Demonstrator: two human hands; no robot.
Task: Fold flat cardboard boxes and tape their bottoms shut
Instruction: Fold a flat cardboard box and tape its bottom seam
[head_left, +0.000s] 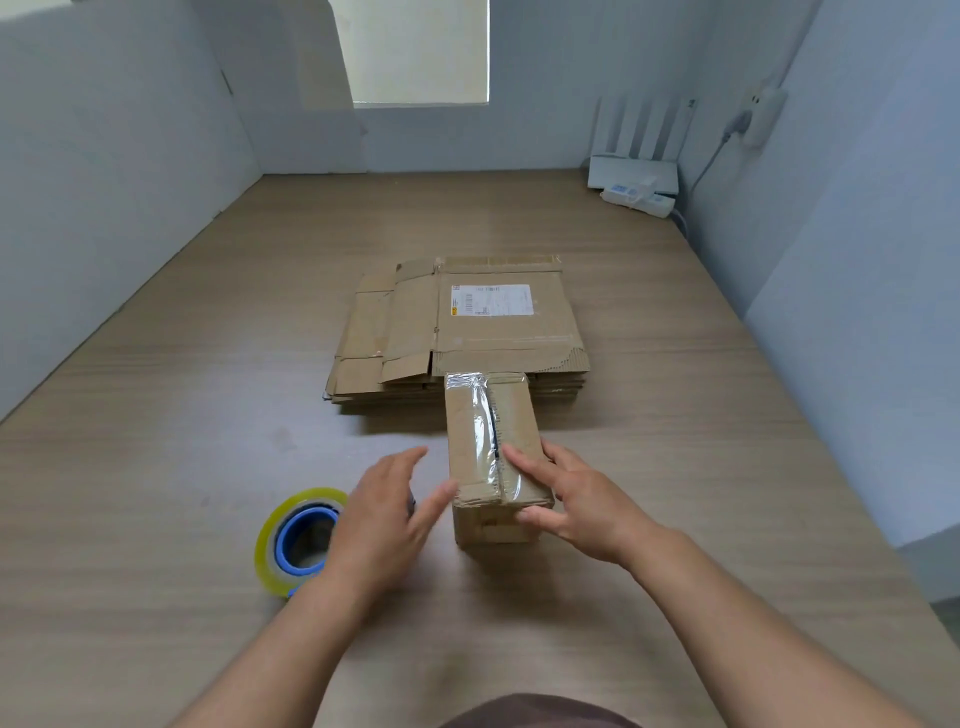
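A small folded cardboard box (470, 441) stands on the wooden table, its top seam covered by a strip of clear tape. My right hand (576, 499) rests on the box's near right end: fingers lie flat on the taped seam and the thumb presses the front face. My left hand (384, 514) hovers open just left of the box, fingers straight, the thumb tip near the box's near left corner. A roll of clear tape (291, 540) with a blue core lies on the table, partly hidden behind my left hand.
A stack of flattened cardboard boxes (462, 332) lies just beyond the small box, the top one bearing a white shipping label. A white router (634, 174) and power strip (639, 200) sit in the far right corner. Walls enclose the table on three sides.
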